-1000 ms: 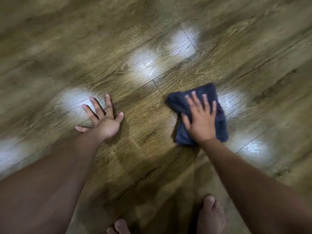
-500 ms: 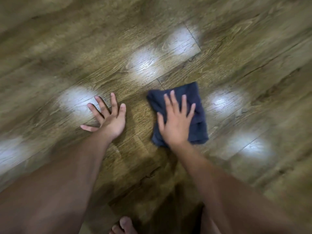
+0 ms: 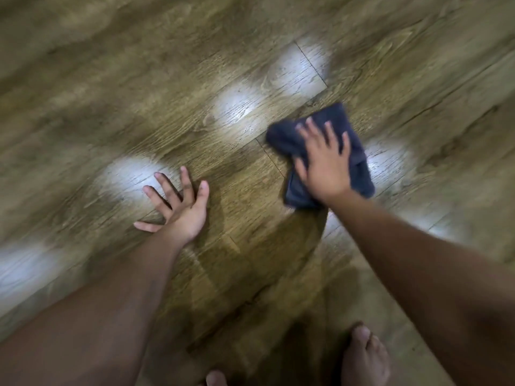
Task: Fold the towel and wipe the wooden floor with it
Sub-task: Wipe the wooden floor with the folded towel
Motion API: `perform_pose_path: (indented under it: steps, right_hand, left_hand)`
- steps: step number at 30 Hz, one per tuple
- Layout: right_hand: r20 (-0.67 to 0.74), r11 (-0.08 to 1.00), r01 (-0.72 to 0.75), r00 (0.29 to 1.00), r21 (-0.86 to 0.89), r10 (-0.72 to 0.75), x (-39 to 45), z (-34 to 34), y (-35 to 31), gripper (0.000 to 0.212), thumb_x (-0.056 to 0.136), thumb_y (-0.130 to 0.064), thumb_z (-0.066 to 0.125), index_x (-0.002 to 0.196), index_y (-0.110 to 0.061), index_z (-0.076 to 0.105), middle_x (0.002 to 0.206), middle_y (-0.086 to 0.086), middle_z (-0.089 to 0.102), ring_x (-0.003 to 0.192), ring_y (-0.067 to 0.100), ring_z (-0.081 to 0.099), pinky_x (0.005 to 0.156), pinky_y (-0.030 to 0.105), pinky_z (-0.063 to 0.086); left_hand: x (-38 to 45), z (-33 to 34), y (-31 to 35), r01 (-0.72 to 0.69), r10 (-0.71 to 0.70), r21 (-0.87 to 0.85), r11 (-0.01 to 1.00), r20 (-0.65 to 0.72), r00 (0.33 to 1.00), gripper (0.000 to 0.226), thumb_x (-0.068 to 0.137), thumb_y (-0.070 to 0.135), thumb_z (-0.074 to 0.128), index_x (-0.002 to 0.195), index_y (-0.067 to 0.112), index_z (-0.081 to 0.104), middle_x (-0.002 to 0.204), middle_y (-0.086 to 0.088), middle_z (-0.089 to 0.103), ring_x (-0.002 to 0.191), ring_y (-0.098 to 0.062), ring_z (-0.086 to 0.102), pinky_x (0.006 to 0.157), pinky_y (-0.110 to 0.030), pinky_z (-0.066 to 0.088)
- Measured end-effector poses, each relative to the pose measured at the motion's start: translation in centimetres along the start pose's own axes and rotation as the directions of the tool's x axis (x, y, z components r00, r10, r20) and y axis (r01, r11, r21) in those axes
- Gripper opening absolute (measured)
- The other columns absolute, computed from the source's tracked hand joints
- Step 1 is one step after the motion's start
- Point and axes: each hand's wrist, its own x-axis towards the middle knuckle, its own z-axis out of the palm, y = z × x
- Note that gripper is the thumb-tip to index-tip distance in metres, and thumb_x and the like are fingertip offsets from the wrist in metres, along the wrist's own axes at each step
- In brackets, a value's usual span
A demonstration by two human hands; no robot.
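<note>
Head view: right hand [image 3: 324,165], fingers spread, presses towel [image 3: 359,162]; left hand [image 3: 182,210] splayed on floor [image 3: 250,218], bare foot [image 3: 365,358] near.

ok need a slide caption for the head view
Right hand presses a folded dark towel on the wooden floor; left hand braces flat.

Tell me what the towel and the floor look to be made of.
Towel: dark blue soft cloth, probably terry or microfibre, judging by its fuzzy, bunched folds; blur hides the weave. Floor: wood-grain planks with visible seams and a glossy finish that mirrors lights; real wood or laminate, cannot tell.
</note>
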Motion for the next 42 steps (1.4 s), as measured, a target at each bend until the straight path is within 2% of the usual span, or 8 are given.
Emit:
perform_pose_path:
  steps: [3,8,13,18,23,28,33,42]
  right_hand:
    - [0.022,0.968,-0.231,0.973,0.100,0.230,7.0,-1.9,2.1,0.064,0.100,-0.045,0.040,0.158,-0.028,0.019,0.168,-0.004,0.012,0.154,0.034,0.005,0.120,0.063,0.001]
    - [-0.037,0.949,-0.281,0.957,0.145,0.289,6.8,-1.5,-0.7,0.064,0.098,-0.039,0.042,0.158,-0.028,0.022,0.167,-0.006,0.015,0.154,0.033,0.007,0.120,0.063,0.002]
    - [-0.030,0.997,0.023,0.999,0.069,-0.021,-3.5,0.8,-7.3,0.075,0.086,-0.036,0.054,0.156,-0.026,0.030,0.166,-0.003,0.023,0.152,0.033,0.019,0.120,0.062,0.011]
    - [0.087,0.936,0.348,0.932,0.042,-0.351,-14.8,4.4,-12.5,0.069,0.086,-0.035,0.057,0.152,-0.026,0.039,0.163,-0.002,0.029,0.152,0.034,0.020,0.118,0.063,0.017]
    - [0.118,0.857,0.514,0.853,-0.023,-0.509,-10.7,3.0,-9.6,0.070,0.087,-0.037,0.060,0.153,-0.026,0.039,0.162,0.000,0.032,0.150,0.032,0.027,0.119,0.058,0.021]
    - [0.017,0.992,0.127,0.992,0.005,-0.127,3.6,-0.7,-4.9,0.066,0.098,-0.036,0.048,0.158,-0.025,0.024,0.167,-0.002,0.019,0.153,0.031,0.014,0.122,0.054,0.012]
    - [0.062,0.917,-0.310,0.950,0.252,0.305,13.0,-3.2,-3.9,0.063,0.098,-0.030,0.043,0.157,-0.024,0.021,0.168,-0.003,0.013,0.154,0.033,0.005,0.122,0.058,0.004]
    - [-0.009,0.990,0.070,0.998,0.122,-0.069,-7.5,2.4,-14.0,0.075,0.082,-0.025,0.057,0.154,-0.026,0.035,0.163,-0.004,0.029,0.152,0.029,0.021,0.122,0.052,0.016]
  left_hand:
    - [0.1,0.3,-0.1,0.002,-0.002,0.004,1.000,-0.011,1.000,0.072,0.056,0.102,-0.011,0.120,0.079,-0.033,0.139,0.021,-0.057,0.132,-0.018,-0.052,0.085,-0.077,-0.027]
    - [0.1,0.3,0.2,-0.003,0.003,-0.007,1.000,-0.025,1.000,0.071,0.055,0.102,-0.012,0.117,0.078,-0.035,0.140,0.019,-0.057,0.129,-0.017,-0.055,0.083,-0.076,-0.029]
    - [0.2,0.5,0.1,-0.004,0.003,-0.014,1.000,-0.047,0.999,0.073,0.054,0.101,-0.015,0.121,0.078,-0.031,0.148,0.018,-0.050,0.134,-0.018,-0.051,0.081,-0.074,-0.031]
    - [0.5,0.7,0.3,0.018,-0.019,-0.010,1.000,-0.083,0.996,0.069,0.052,0.100,-0.019,0.116,0.082,-0.032,0.129,0.025,-0.060,0.135,-0.017,-0.050,0.064,-0.062,-0.044]
    - [1.2,1.2,0.0,0.053,-0.052,-0.002,0.999,-0.114,0.992,0.066,0.054,0.100,-0.019,0.117,0.084,-0.028,0.143,0.025,-0.049,0.138,-0.016,-0.046,0.063,-0.063,-0.044]
    - [1.4,1.2,-0.5,0.020,-0.018,0.015,1.000,-0.122,0.992,0.068,0.057,0.102,-0.012,0.120,0.082,-0.027,0.138,0.024,-0.055,0.119,-0.012,-0.059,0.062,-0.062,-0.045]
    - [0.8,1.0,-0.4,-0.002,0.002,0.008,1.000,-0.098,0.995,0.072,0.054,0.102,-0.015,0.121,0.080,-0.030,0.144,0.021,-0.052,0.127,-0.015,-0.056,0.059,-0.059,-0.046]
    - [1.0,1.4,-0.2,0.027,-0.026,0.001,1.000,-0.147,0.989,0.066,0.059,0.100,-0.016,0.121,0.080,-0.031,0.123,0.033,-0.062,0.118,-0.009,-0.060,0.070,-0.066,-0.043]
